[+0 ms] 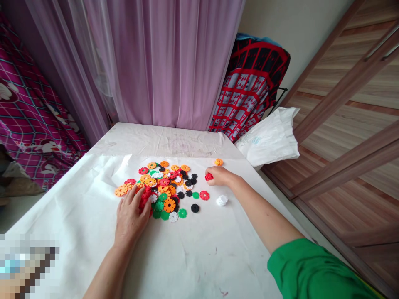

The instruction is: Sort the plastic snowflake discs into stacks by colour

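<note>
Notched plastic discs in orange, red, green, black and white lie in a loose heap, with an orange disc (169, 204) near its front. My left hand (132, 209) rests on the heap's left side, fingers spread over several red discs (145, 198). Right of the heap, my right hand (218, 176) is closed around a small stack of red discs (208, 177) just over the table. Just beyond it sits an orange cluster of discs (218, 162). Nearer to me is a white cluster of discs (222, 200). A single red disc (204, 195) lies flat between heap and white cluster.
A white cloth covers the table (187, 257). At its far right corner is a white bag (271, 137). A purple curtain (162, 62) hangs behind, a red-and-black patterned cloth (246, 83) beside it. Wooden cabinet doors (349, 124) stand on the right.
</note>
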Tool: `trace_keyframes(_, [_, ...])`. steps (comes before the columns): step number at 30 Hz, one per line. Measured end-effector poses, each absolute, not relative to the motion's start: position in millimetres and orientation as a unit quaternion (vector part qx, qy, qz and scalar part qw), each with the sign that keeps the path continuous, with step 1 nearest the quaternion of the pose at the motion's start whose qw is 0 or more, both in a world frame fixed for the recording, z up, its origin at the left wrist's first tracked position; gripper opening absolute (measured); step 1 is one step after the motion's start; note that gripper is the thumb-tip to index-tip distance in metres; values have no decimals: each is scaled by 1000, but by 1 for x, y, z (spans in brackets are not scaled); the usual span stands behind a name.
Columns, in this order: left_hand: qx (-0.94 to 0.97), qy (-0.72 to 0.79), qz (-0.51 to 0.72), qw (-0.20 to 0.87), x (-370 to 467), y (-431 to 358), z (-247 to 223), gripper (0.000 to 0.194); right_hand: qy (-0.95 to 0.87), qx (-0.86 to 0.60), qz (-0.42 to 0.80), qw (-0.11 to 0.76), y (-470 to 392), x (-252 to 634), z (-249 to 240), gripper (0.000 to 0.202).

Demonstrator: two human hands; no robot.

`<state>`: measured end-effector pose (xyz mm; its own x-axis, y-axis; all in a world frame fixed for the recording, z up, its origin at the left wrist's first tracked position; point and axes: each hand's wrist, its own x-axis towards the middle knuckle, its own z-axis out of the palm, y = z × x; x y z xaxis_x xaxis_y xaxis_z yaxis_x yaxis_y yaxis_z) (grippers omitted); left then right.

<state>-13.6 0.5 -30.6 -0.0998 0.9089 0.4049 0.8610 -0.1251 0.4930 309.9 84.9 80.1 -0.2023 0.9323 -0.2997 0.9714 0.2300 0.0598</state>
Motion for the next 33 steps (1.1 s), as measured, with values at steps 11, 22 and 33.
trace_keyframes(11, [684,648,336,15,-15,-2,-33,50,733,652,-44,190,156,325,67,41])
trace_keyframes(22, [689,649,323,0,-16,-3,-33,50,736,634,-35,233,187,320,68,43])
trace_keyframes(33, [682,653,328,22,-16,-5,-31,48,744,628,-32,225,197,334,64,46])
